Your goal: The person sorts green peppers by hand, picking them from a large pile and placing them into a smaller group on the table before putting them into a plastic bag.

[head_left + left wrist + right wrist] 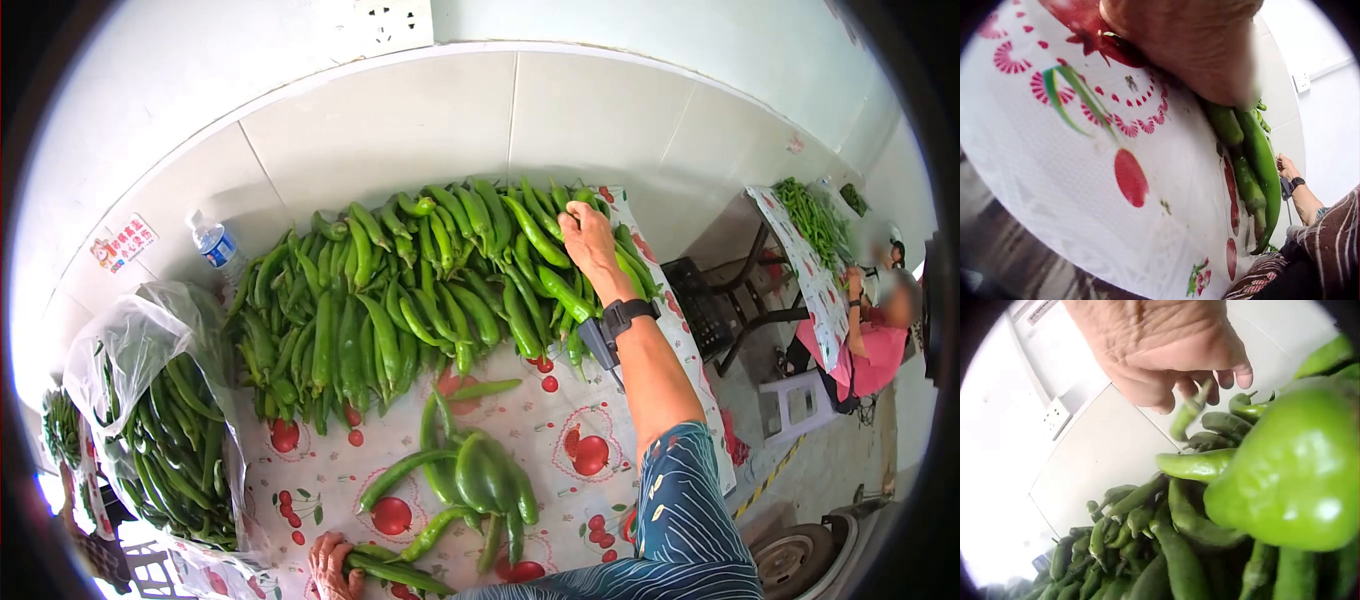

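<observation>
At the front edge of the table, the left hand [332, 566] grips long green peppers [400, 573]; the left wrist view shows the peppers [1261, 169] coming out from under the hand [1185, 47], fingertips hidden. The right hand [590, 240] is above the back right end of a broad heap of green peppers [350, 340]. In the right wrist view, its fingers and thumb stand apart, and a blurred small pepper [1188, 417] hangs just below the hand [1160, 353], with no visible grip on it. A large pepper [1291, 469] fills the near right.
A loose group of peppers [485, 475] lies on the patterned cloth [330, 470]. On the left are a plastic bag of peppers [165, 440] and a bottle [213, 243]. A tiled wall [400, 120] backs the table. Beyond it, right, a person in pink [872, 350] sits by another table.
</observation>
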`<action>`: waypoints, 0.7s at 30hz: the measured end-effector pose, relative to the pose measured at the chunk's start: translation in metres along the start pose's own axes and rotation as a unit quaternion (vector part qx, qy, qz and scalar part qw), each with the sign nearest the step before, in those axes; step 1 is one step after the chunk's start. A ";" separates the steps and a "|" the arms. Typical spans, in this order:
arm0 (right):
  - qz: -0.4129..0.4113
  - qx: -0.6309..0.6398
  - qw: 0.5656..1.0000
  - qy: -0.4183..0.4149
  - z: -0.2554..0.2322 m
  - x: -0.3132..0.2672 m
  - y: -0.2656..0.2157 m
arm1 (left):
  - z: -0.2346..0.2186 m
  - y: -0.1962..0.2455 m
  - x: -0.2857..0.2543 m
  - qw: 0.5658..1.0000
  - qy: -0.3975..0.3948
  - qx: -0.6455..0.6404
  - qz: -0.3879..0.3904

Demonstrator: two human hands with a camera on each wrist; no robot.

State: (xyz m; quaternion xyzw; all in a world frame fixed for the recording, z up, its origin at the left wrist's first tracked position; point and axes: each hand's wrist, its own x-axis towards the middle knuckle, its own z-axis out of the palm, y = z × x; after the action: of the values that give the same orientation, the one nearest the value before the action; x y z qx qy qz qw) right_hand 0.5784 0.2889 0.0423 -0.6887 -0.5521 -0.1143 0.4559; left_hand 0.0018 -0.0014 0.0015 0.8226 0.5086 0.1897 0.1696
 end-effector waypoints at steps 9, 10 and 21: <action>0.076 0.011 0.997 -0.018 -0.070 -0.041 -0.006 | -0.003 0.003 0.002 1.000 -0.013 -0.012 -0.007; 0.104 0.021 0.994 -0.024 -0.080 -0.047 -0.009 | -0.003 0.003 0.002 1.000 -0.011 -0.014 -0.004; 0.219 0.237 0.864 -0.386 -0.173 -0.170 -0.093 | 0.006 -0.008 -0.007 0.999 0.009 -0.027 0.015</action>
State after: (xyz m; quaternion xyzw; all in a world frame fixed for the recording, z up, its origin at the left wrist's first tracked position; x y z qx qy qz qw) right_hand 0.4960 0.0448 0.0727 -0.6521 -0.5297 0.3976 0.3690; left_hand -0.0048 -0.0043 -0.0083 0.8236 0.4920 0.2135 0.1845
